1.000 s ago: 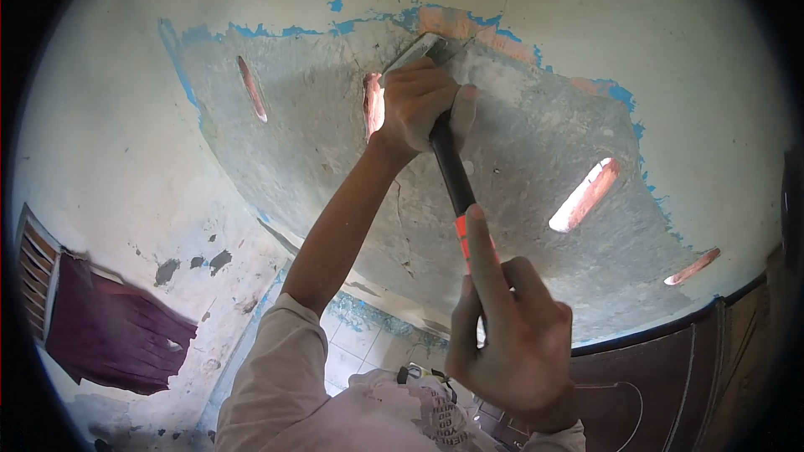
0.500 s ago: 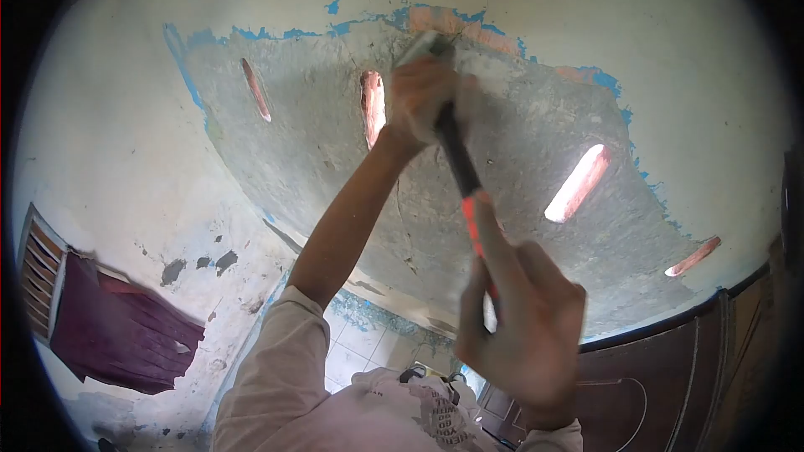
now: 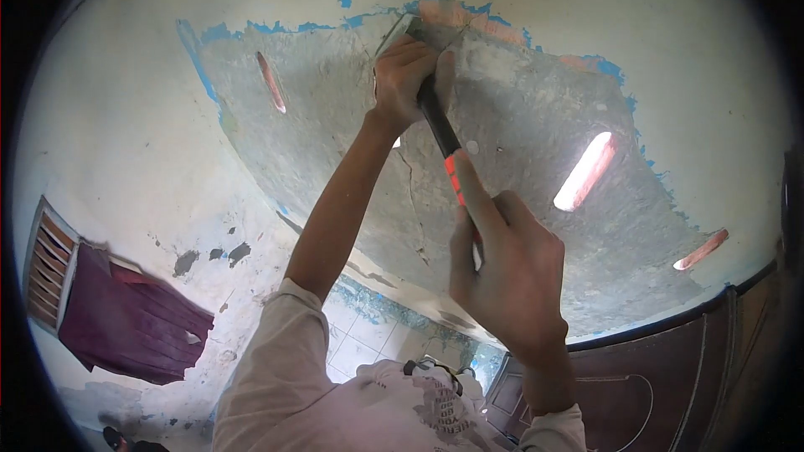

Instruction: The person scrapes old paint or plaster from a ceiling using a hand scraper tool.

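My left hand (image 3: 409, 75) grips a long-handled scraper close to its head, with the thumb on the right side of the shaft. The scraper (image 3: 440, 121) has a black and orange-red handle and a flat greyish head (image 3: 400, 33), which lies at the upper edge of the bare grey wall patch (image 3: 511, 134). Farther down, my right hand (image 3: 519, 272) is wrapped round the handle's lower part, index finger stretched along it. Flaking blue paint (image 3: 301, 28) and a pinkish bare strip (image 3: 469, 21) border the patch near the head. Whether the blade's edge touches the wall is hidden.
Slots pierce the wall, including a bright slot (image 3: 584, 172) to the right and a narrow slot (image 3: 270, 82) to the left. A purple curtain (image 3: 134, 318) hangs by a louvred window (image 3: 48, 264). A dark door (image 3: 620, 393) stands lower right, with floor tiles (image 3: 360, 339) below.
The scraper's head and my left hand have moved left along the patch's upper edge, now covering most of a slot. My right hand has moved slightly up and left, still holding the handle.
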The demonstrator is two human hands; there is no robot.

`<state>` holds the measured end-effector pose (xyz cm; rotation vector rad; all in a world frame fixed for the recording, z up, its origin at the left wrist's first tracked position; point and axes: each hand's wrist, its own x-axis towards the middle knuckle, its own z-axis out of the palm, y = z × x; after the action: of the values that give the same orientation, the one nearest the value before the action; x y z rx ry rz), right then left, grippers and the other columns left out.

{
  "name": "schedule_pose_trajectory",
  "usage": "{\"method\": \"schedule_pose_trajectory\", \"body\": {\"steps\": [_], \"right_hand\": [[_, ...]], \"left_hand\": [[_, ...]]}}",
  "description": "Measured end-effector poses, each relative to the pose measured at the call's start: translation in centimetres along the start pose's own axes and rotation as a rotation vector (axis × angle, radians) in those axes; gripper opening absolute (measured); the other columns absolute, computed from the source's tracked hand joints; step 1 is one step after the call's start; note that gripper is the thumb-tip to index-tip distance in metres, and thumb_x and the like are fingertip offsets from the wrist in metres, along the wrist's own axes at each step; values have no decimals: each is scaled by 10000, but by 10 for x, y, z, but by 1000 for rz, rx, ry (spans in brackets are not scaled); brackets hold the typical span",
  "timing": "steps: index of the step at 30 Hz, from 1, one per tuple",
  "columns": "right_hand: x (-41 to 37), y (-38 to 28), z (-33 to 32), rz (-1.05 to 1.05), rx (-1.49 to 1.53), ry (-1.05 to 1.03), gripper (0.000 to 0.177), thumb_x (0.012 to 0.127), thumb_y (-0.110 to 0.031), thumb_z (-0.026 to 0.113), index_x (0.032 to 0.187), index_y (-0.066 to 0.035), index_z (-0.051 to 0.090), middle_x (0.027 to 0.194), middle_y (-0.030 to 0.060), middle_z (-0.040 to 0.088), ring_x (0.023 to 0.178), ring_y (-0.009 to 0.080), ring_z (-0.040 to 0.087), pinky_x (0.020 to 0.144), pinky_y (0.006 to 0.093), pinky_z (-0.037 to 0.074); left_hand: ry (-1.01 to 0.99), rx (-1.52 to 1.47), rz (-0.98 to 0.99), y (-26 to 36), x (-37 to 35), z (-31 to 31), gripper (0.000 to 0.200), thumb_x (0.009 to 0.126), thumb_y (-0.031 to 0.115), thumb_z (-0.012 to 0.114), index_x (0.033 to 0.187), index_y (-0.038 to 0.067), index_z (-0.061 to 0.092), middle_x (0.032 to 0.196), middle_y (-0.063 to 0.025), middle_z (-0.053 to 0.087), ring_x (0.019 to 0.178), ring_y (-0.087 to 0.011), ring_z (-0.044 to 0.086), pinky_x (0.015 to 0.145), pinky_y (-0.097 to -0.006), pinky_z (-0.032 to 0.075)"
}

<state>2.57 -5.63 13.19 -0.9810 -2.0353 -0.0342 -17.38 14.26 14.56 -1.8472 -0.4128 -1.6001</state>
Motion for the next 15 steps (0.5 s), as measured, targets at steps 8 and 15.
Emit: {"method": "schedule_pose_trajectory", "body": {"steps": [8, 15], "right_hand": [[-67, 48, -5, 553, 983, -204, 497, 933, -9, 619, 1422, 14, 532, 867, 128, 623, 661, 144, 597, 564, 286, 472], [-70, 42, 14, 107, 204, 150, 551, 859, 55, 698, 1388, -69, 608, 940, 114, 598, 620, 163, 558, 531, 301, 453]], "left_hand": [[-44, 236, -186, 90, -21, 0, 174, 822, 17, 700, 935, 47, 570, 964, -125, 556, 1008, -312, 541, 910, -418, 438], [569, -448, -995, 158, -38, -5, 351, 988, 233, 618, 1251, 60, 462, 1215, -123, 476, 1086, -261, 536, 1012, -408, 440]]}}
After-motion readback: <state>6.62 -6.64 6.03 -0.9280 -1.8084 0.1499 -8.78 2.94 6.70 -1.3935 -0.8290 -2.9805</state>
